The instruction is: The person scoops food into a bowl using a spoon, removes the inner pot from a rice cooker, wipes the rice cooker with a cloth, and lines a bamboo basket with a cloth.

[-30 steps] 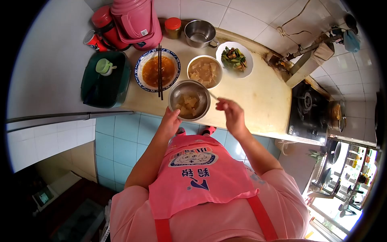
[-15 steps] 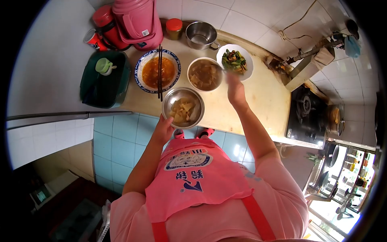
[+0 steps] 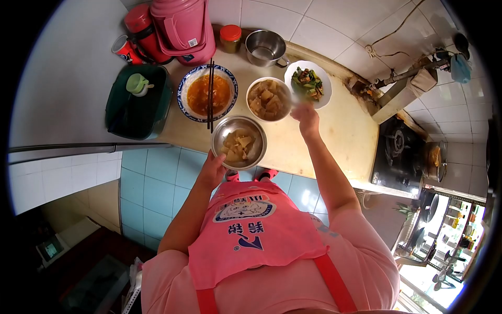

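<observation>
My left hand [image 3: 212, 170] grips the near-left rim of a steel bowl [image 3: 219, 130], which holds pale, chunky pieces of food at the counter's front edge. My right hand [image 3: 307, 118] is closed on a spoon-like utensil [image 3: 297, 98], smeared by motion at the right rim of a white bowl. That white bowl [image 3: 288, 109] contains brownish chunks, heaped and glossy. Behind my right hand stands a white plate [image 3: 325, 81] of green vegetables. On the left, a blue-patterned bowl [image 3: 182, 99] holds orange-red soup, with dark chopsticks [image 3: 210, 97] lying across it.
A dark green basin [image 3: 117, 112] with a light green cup [image 3: 138, 84] sits at the left. Along the back are a pink container [image 3: 183, 26], a red-lidded jar [image 3: 230, 38] and a steel pot [image 3: 265, 47]. A gas stove [image 3: 398, 152] lies to the right.
My right hand has moved slightly down and toward the white bowl's right rim. The chunks in that bowl now stand out more above its liquid. My left hand keeps hold of the steel bowl.
</observation>
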